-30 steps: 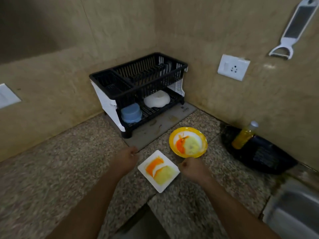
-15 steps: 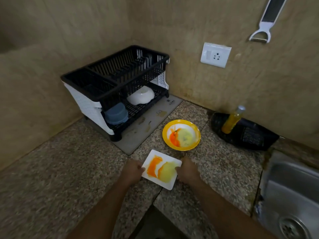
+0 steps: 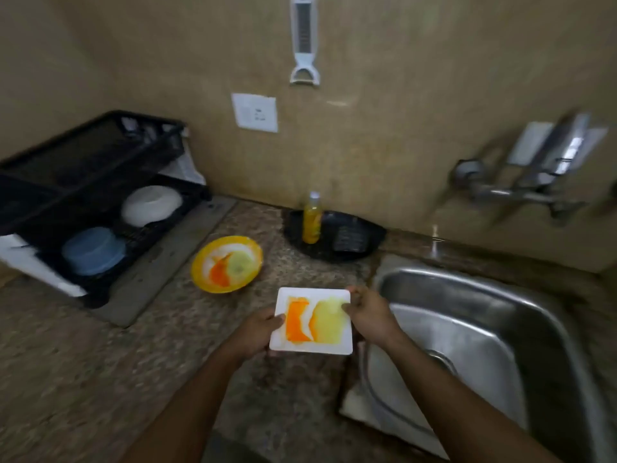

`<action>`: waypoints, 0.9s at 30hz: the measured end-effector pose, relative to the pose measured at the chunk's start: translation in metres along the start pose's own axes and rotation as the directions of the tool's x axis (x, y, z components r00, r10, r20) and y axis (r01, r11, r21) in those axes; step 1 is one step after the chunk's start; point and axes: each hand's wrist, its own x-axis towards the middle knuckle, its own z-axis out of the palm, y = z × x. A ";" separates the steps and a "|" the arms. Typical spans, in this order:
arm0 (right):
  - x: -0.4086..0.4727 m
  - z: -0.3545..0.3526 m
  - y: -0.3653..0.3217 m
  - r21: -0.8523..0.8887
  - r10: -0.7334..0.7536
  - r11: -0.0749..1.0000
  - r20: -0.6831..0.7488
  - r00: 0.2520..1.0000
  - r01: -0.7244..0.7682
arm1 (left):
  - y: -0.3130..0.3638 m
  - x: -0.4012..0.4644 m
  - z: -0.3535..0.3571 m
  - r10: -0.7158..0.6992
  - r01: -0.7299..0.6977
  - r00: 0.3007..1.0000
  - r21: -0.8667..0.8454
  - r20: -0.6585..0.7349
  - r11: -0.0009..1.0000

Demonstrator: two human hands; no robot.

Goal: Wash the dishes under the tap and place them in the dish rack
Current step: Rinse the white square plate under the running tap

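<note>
A square white plate [image 3: 312, 320] smeared orange and yellow is held above the counter, just left of the steel sink [image 3: 474, 335]. My left hand [image 3: 258, 332] grips its left edge and my right hand [image 3: 365, 312] grips its right edge. A round yellow plate [image 3: 227, 264] with the same smears lies on the counter behind it. The black dish rack [image 3: 96, 182] stands at the left, holding an upturned white bowl [image 3: 152, 205] and a blue bowl [image 3: 93, 250] on its lower tier. The tap [image 3: 521, 192] juts from the wall at the right, blurred.
A yellow bottle [image 3: 312, 218] stands on a black tray [image 3: 334, 237] against the wall behind the sink's left corner. A grey mat [image 3: 167, 262] lies under the rack. A wall socket [image 3: 255, 111] and a hanging white peeler [image 3: 303, 38] are on the back wall.
Both hands have lifted the square white plate off the counter and carried it right toward the sink. My view has swung right, bringing the sink and tap into sight.
</note>
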 end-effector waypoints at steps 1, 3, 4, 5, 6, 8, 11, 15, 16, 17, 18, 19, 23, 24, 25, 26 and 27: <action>-0.002 -0.025 0.015 0.040 0.009 0.999 -0.014 1.000 -0.009 | 0.015 0.005 0.023 0.015 -0.015 1.000 0.012 0.014 1.000; -0.003 -0.071 0.043 0.102 0.045 0.994 -0.067 0.997 -0.038 | 0.045 0.015 0.066 0.051 -0.054 0.997 0.056 0.053 0.997; -0.006 -0.092 0.053 0.118 0.052 0.992 -0.099 0.994 -0.040 | 0.059 0.018 0.085 0.067 -0.071 0.995 0.062 0.073 0.996; -0.008 -0.112 0.062 0.139 0.048 0.990 -0.127 0.991 -0.030 | 0.072 0.021 0.104 0.082 -0.088 0.993 0.062 0.089 0.994; -0.011 -0.131 0.067 0.157 0.057 0.987 -0.159 0.986 -0.032 | 0.085 0.023 0.121 0.102 -0.109 0.990 0.067 0.102 0.992; -0.012 -0.164 0.077 0.201 0.093 0.978 -0.208 0.974 -0.051 | 0.107 0.029 0.150 0.140 -0.151 0.982 0.078 0.128 0.985; -0.001 -0.208 0.092 0.259 0.157 0.963 -0.319 0.935 -0.073 | 0.130 0.048 0.179 0.173 -0.192 0.970 0.101 0.173 0.976; 0.010 -0.265 0.087 0.156 0.185 0.982 -0.650 0.737 -0.108 | 0.153 0.074 0.201 0.230 -0.262 0.947 0.125 0.224 0.957; 0.012 -0.278 0.082 0.099 0.175 0.984 -0.694 0.698 -0.148 | 0.158 0.079 0.205 0.241 -0.273 0.942 0.117 0.234 0.955; 0.016 -0.290 0.079 0.055 0.159 0.984 -0.715 0.681 -0.172 | 0.162 0.082 0.209 0.248 -0.280 0.939 0.110 0.239 0.954; 0.021 -0.300 0.076 0.014 0.137 0.983 -0.719 0.681 -0.183 | 0.167 0.085 0.213 0.252 -0.282 0.938 0.101 0.238 0.954; 0.028 -0.305 0.074 -0.033 0.109 0.982 -0.713 0.693 -0.188 | 0.171 0.086 0.216 0.254 -0.282 0.938 0.094 0.234 0.955; 0.046 -0.317 0.072 -0.179 0.020 0.958 -0.734 0.679 -0.222 | 0.184 0.089 0.227 0.261 -0.289 0.937 0.094 0.233 0.953; 0.048 -0.318 0.073 -0.189 0.009 0.957 -0.740 0.672 -0.221 | 0.186 0.089 0.229 0.259 -0.286 0.937 0.091 0.234 0.954; 0.049 -0.319 0.075 -0.175 0.011 0.962 -0.742 0.671 -0.209 | 0.186 0.089 0.231 0.258 -0.285 0.937 0.086 0.237 0.955; 0.049 -0.318 0.076 -0.141 0.023 0.972 -0.738 0.675 -0.188 | 0.187 0.090 0.232 0.258 -0.284 0.936 0.081 0.241 0.955; 0.050 -0.319 0.078 -0.104 0.039 0.980 -0.734 0.679 -0.169 | 0.187 0.090 0.233 0.259 -0.285 0.934 0.077 0.246 0.955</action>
